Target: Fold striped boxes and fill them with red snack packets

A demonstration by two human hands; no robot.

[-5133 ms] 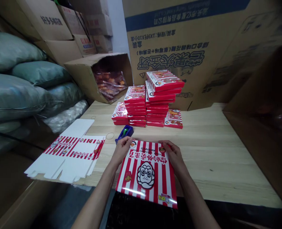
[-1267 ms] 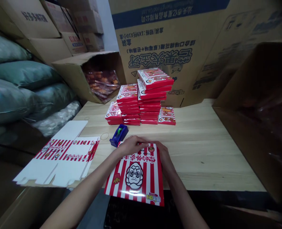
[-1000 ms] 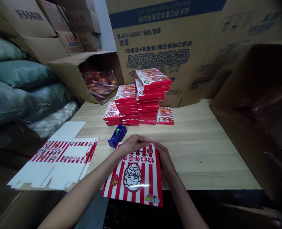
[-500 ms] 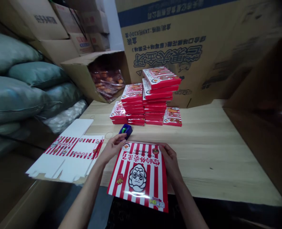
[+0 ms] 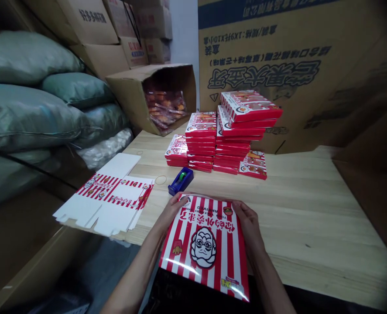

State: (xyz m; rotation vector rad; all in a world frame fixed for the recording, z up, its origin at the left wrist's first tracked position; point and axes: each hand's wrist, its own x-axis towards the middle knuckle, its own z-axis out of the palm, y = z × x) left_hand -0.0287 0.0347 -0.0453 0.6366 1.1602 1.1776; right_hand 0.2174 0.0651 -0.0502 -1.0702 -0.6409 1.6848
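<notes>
A red-and-white striped printed box (image 5: pixel 203 248) with a cartoon face is held at the table's near edge, its lower part tilted toward me. My left hand (image 5: pixel 173 211) grips its far left corner, with the thumb on the printed face. On the opposite side, my right hand (image 5: pixel 247 220) is closed around the far right corner. The fingers under the box are hidden. Just beyond it stands a blue tape dispenser (image 5: pixel 180 181) with a green roll, touched by neither hand.
Flat unfolded cartons (image 5: pixel 114 198) lie at the table's left. Stacks of filled red boxes (image 5: pixel 201 135) stand at the back, beside an open cardboard box (image 5: pixel 128 89) of wrapped snacks. A large cardboard panel (image 5: pixel 261 52) rises behind. Bulging sacks (image 5: pixel 26 113) line the left side.
My left hand has moved from beside the tape dispenser onto the striped box's left corner. The view has shifted left, so everything appears further right.
</notes>
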